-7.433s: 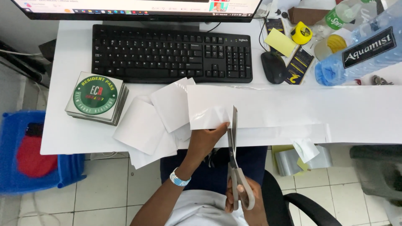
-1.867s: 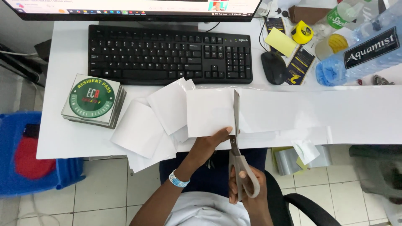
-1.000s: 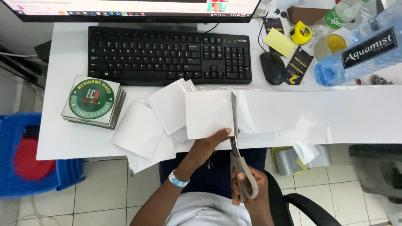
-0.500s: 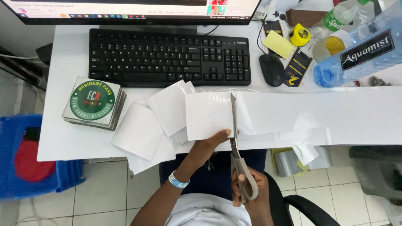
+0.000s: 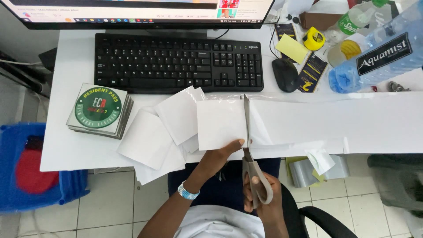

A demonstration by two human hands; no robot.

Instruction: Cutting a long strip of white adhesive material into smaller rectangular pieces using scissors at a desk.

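Note:
A long white paper strip [image 5: 335, 121] lies across the front of the white desk [image 5: 66, 145]. My right hand [image 5: 264, 198] grips grey-handled scissors [image 5: 249, 150], whose blades run up through the strip almost to its far edge. The piece left of the cut [image 5: 220, 123] is pinched at its near edge by my left hand [image 5: 218, 156], which wears a beaded wristband. Several cut white sheets [image 5: 165, 132] lie overlapped just left of that piece.
A black keyboard [image 5: 176, 61] and monitor [image 5: 145, 11] sit behind the paper. A black mouse [image 5: 285, 74], yellow notes, a tape measure and bottles [image 5: 379, 53] crowd the back right. A stack of green-labelled cards [image 5: 99, 110] rests at left. A blue bin [image 5: 31, 176] stands on the floor.
The scissors have cut farther up through the strip, from near its front edge to almost its far edge. My left hand has stayed on the left piece.

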